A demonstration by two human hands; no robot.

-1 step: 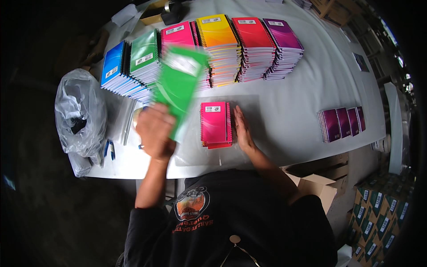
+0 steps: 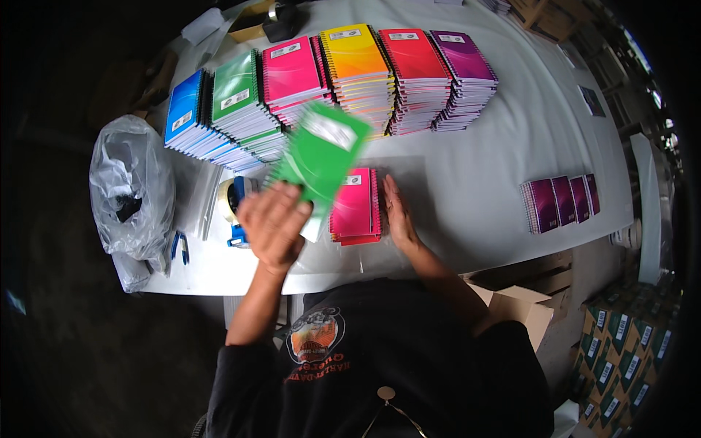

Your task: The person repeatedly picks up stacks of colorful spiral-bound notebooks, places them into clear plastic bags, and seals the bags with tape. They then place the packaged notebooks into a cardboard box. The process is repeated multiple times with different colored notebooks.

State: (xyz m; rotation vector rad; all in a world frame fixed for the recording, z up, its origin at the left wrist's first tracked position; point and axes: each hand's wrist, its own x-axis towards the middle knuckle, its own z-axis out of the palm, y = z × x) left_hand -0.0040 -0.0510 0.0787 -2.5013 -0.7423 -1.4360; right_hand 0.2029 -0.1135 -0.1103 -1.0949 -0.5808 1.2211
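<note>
A green spiral notebook [image 2: 321,157], slightly blurred, is gripped at its lower left edge by my left hand [image 2: 276,223]. It is tilted and covers the upper left part of a small stack with a pink notebook [image 2: 353,212] on top. A red edge shows at the bottom of that stack. Beside the stack's right side, my right hand [image 2: 399,215] stands on edge with fingers stretched out, holding nothing. Whether it touches the stack I cannot tell. A clear plastic sheet or bag [image 2: 409,175] lies beneath the stack.
Tall stacks of blue [image 2: 182,109], green [image 2: 235,87], pink [image 2: 292,69], yellow [image 2: 356,51], red [image 2: 414,55] and purple notebooks [image 2: 464,55] line the far side. Small purple notebooks [image 2: 542,206] lie right. A tape dispenser [image 2: 239,191], pens [image 2: 180,247] and a plastic bag [image 2: 131,182] are left.
My left hand has brought the green notebook rightward, partly over the small pink-topped stack. The tape dispenser shows more. My right hand has stayed in place.
</note>
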